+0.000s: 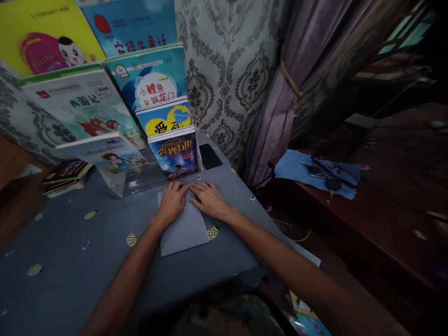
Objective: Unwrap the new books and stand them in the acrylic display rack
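Note:
A plain grey flat piece (185,233), perhaps a bookend or board, lies on the cloth-covered table (87,275). My left hand (172,201) rests on its far left part, palm down with the fingers stretched forward. Beside it my right hand (210,199) lies over the far right edge, fingers spread and its thumb pointing left. The two hands nearly meet at the fingertips. Just beyond them stands a dark blue book (178,156) in the front right of a clear tiered book rack (140,182).
More picture books, among them a white-green book (87,105) and a tilted book (115,154), fill the rack. A small stack of books (68,176) lies at left. A black flat object (209,156) lies behind the rack. At right, tools rest on a blue cloth (292,167).

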A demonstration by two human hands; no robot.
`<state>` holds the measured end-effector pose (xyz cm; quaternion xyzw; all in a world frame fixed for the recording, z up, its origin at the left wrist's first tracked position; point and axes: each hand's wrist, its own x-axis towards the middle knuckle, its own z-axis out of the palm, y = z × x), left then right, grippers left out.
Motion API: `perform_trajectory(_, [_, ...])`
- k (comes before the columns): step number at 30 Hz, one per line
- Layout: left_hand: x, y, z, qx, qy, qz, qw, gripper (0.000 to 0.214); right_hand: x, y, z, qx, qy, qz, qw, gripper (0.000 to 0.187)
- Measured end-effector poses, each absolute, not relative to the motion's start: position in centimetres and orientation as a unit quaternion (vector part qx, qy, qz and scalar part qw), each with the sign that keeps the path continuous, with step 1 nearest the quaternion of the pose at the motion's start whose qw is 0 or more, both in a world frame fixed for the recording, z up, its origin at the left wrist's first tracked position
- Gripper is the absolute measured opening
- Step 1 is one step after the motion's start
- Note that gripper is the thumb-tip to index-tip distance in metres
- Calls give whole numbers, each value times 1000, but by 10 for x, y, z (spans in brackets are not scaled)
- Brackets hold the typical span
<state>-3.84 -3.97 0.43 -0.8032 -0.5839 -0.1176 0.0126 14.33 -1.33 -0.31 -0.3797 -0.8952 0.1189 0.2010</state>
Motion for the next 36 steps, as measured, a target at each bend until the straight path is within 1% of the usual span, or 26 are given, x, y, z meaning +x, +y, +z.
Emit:
perform_trajectory(8, [-34, -42, 2, -796, -594, -115, 20, 46, 145, -12, 3, -370, -905, 107, 179, 44])
perform_trajectory(18, [-34, -42, 5, -813, -569, -119, -25, 49, 147, -17, 5, -363, -908, 113, 174, 37])
perform_trajectory(23, [-36, -42, 5, -812, -568, -131, -31, 47, 145, -22, 4, -373, -906, 107, 170, 39])
perform_trajectory(28, [-42, -43, 2, -838, -522, -150, -49, 48, 150, -34, -1, -388, -902, 95, 162, 43])
perform_trajectory(36, [-41, -45, -2, -853, -504, -134, -26, 49, 153, -36, -8, -376, -902, 98, 189, 40])
